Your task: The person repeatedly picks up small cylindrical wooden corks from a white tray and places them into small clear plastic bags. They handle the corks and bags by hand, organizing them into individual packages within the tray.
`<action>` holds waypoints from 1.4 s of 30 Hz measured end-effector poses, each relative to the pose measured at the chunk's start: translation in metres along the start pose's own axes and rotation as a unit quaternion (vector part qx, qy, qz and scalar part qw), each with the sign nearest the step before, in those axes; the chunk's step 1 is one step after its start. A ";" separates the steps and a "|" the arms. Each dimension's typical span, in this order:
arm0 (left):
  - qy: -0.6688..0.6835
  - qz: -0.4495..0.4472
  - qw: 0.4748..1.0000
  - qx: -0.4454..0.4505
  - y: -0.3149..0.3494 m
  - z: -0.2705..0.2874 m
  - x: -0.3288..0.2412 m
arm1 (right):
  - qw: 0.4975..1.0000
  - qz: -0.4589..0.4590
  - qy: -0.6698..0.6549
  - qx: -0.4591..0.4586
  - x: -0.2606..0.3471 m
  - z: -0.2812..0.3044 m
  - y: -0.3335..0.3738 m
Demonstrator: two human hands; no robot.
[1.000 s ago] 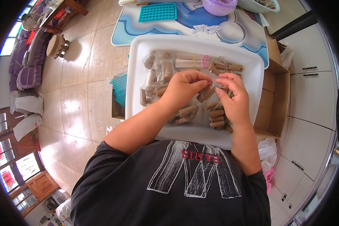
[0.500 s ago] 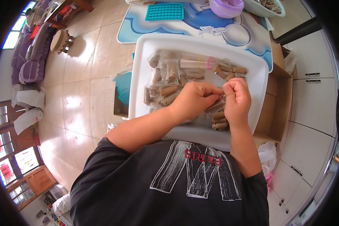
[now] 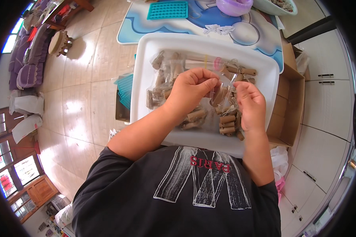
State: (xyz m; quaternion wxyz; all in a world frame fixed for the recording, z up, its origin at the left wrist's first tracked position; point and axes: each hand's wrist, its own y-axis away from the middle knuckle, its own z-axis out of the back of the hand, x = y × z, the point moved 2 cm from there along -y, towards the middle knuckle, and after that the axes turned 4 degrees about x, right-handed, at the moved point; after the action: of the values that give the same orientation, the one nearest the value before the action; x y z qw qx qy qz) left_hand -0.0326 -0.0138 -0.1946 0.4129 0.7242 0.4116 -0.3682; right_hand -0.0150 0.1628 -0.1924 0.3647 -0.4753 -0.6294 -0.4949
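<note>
A wide white plastic tub (image 3: pixel 144 51) stands before me, holding several small brown cylinders. Over its middle, my left hand (image 3: pixel 195 85) pinches the edge of a small clear plastic bag (image 3: pixel 221 94) with a brown cylinder inside. My right hand (image 3: pixel 250 103) has thumb and forefinger pressed together at the bag's upper right side. Glare on the plastic hides exactly where each grip meets it. Bagged cylinders (image 3: pixel 195 115) lie on the left side of the tub, partly behind my left hand. Bare-looking brown cylinders (image 3: pixel 227 124), some with thin string, lie below my right hand.
The tub's far part overlaps a blue-and-white patterned table (image 3: pixel 146 29), which bears a teal grid tray (image 3: pixel 168 10), a purple bowl (image 3: pixel 234 7) and white scraps (image 3: pixel 218 29). An open cardboard box (image 3: pixel 290 106) stands right, beside pale cabinets (image 3: pixel 328 106). Teal trays (image 3: pixel 125 89) sit in a box at left.
My hands have moved apart, the left one up and leftward. The clear bag with a cylinder now shows between them. The whole view has shifted slightly.
</note>
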 end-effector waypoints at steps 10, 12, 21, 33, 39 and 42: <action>-0.009 -0.006 1.000 -0.002 0.002 -0.004 -0.005 | 0.997 -0.041 -0.059 0.020 -0.007 0.001 0.000; -0.029 -0.016 0.999 0.002 0.002 -0.001 -0.001 | 0.993 -0.068 -0.087 0.030 -0.009 0.003 0.000; -0.174 -0.021 0.984 0.014 0.006 -0.001 -0.005 | 0.998 -0.044 -0.028 0.032 -0.002 -0.005 0.000; -0.585 -0.105 0.802 -0.062 0.033 0.029 -0.075 | 0.960 0.187 -0.038 -0.206 0.030 0.031 0.006; -0.674 -0.287 0.681 0.018 -0.001 -0.004 -0.065 | 0.953 0.203 -0.066 -0.213 0.028 0.028 0.005; -0.746 -0.222 0.618 0.109 -0.045 -0.029 -0.025 | 0.954 0.193 -0.069 -0.217 0.026 0.027 0.003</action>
State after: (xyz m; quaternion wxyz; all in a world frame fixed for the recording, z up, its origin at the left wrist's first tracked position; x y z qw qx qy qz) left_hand -0.0771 0.0196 -0.1752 0.4019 0.1267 0.0666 -0.9044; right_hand -0.0186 0.1950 -0.1742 0.2969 -0.6885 -0.4269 -0.5055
